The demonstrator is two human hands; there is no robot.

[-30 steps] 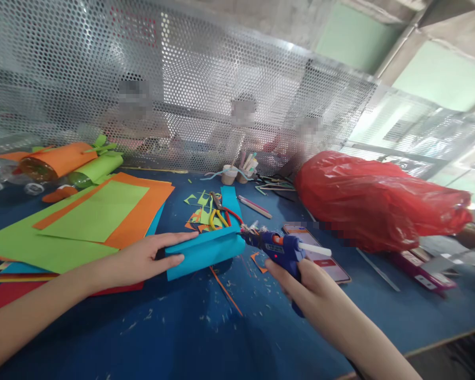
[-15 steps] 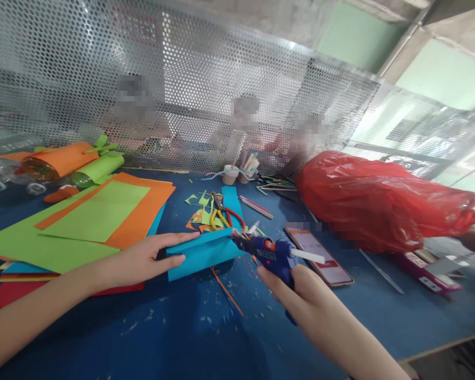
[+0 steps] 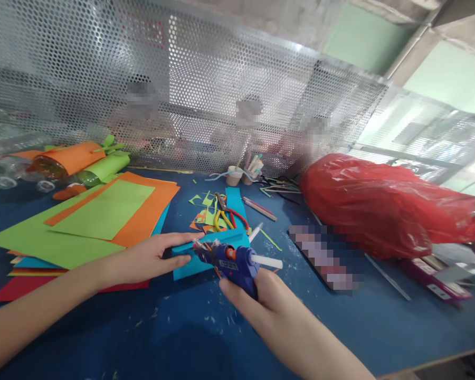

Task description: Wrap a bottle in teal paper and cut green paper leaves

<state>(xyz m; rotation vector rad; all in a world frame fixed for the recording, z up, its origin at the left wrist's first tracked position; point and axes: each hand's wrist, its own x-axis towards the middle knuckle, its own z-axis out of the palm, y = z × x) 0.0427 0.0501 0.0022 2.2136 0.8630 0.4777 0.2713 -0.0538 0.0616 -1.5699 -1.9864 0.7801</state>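
Now the dark-blue plastic glue gun, clamped in the right hand, has moved leftward along the folded bright-blue paper, which the left hand pinches inside the far edge of the bench; this pass seems nearly finished.

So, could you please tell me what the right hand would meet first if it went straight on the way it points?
The glue gun in the right hand would probably first meet the left hand at the blue paper, though depth is unclear.
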